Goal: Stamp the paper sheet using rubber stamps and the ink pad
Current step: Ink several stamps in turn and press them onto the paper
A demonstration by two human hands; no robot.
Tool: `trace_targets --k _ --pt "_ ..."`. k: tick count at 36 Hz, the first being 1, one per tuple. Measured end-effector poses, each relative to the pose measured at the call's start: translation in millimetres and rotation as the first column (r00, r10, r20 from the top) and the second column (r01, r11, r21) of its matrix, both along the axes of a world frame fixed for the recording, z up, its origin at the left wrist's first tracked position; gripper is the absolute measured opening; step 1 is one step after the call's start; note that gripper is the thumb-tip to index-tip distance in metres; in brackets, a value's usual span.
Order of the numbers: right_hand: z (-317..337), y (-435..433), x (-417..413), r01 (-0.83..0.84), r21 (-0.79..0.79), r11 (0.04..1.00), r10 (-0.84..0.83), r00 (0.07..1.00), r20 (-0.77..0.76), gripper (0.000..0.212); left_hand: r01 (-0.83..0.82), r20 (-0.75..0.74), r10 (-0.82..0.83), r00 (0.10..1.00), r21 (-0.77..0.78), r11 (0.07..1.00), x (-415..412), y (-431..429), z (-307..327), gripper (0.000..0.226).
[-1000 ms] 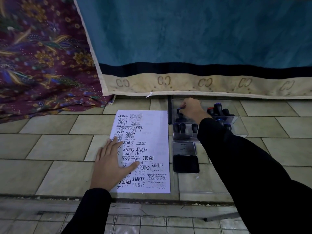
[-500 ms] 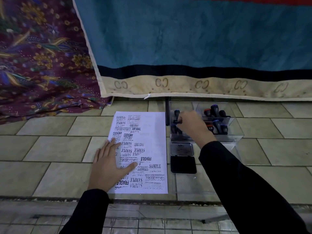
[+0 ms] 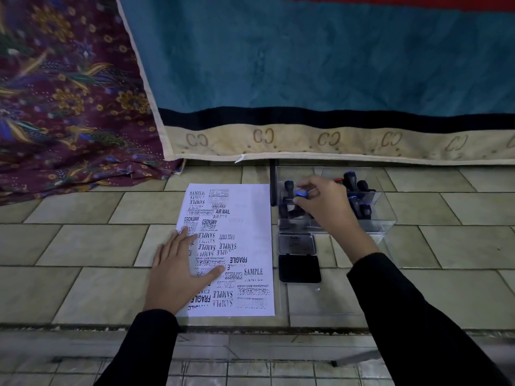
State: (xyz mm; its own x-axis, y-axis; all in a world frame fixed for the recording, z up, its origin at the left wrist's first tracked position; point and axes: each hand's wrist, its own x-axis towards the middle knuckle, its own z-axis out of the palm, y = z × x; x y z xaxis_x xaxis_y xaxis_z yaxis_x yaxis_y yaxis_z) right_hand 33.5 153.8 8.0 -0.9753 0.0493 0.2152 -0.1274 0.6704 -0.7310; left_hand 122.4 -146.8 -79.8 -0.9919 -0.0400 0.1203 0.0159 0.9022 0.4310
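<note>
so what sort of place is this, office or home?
Probably a home, not an office: the paper sheet lies on beige tiles, a floor or step, with a teal blanket and a floral cloth draped behind it.

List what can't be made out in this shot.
1. Head view: the rubber face of the stamp, hidden by the right hand pinching it, and blurred.
2. Head view: prints on the paper covered by the left hand.
3. Head view: the lid label of the ink pad, too small and dim.

one paper sheet (image 3: 250, 218), one ink pad (image 3: 299, 268), one clear box (image 3: 388, 218), two hands (image 3: 178, 271) (image 3: 326, 208); stamps (image 3: 349, 178) too crowded to count
</note>
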Motion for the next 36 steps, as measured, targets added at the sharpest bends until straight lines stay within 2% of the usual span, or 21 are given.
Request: trace_targets --k 2,4,12,19,24,30,36 --pt "2 3 19 -0.047 -0.129 0.991 0.046 0.999 -0.017 0.022 -0.001 -0.004 0.001 1.0 -0.002 1.0 0 -1 -2 0.104" --pt "1 5 40 -0.105 -0.194 0.975 0.099 0.994 -0.044 0.025 -0.004 -0.008 0.004 1.0 -0.002 1.0 -1 -1 -3 0.104" --pt "-21 7 103 -0.182 -0.049 0.982 0.173 0.974 -0.149 0.023 0.0 -0.008 0.0 1.0 0.003 1.0 -1 -1 -4 0.103" --pt "-31 2 113 -0.172 0.03 0.985 0.175 0.972 -0.156 0.024 0.002 -0.009 -0.001 1.0 0.008 1.0 -1 -1 -3 0.103" --pt "-28 -5 114 -0.214 0.152 0.965 0.235 0.962 -0.137 0.023 0.001 -0.006 -0.001 1.0 0.013 1.0 -1 -1 -3 0.101" --pt "-25 -3 113 -0.241 0.167 0.956 0.256 0.964 -0.075 0.029 0.002 -0.01 -0.001 1.0 0.006 1.0 -2 -1 -4 0.104" --pt "-23 -3 114 -0.245 0.143 0.959 0.261 0.96 -0.105 0.027 0.0 -0.015 0.0 1.0 0.0 1.0 -2 -3 -7 0.103"
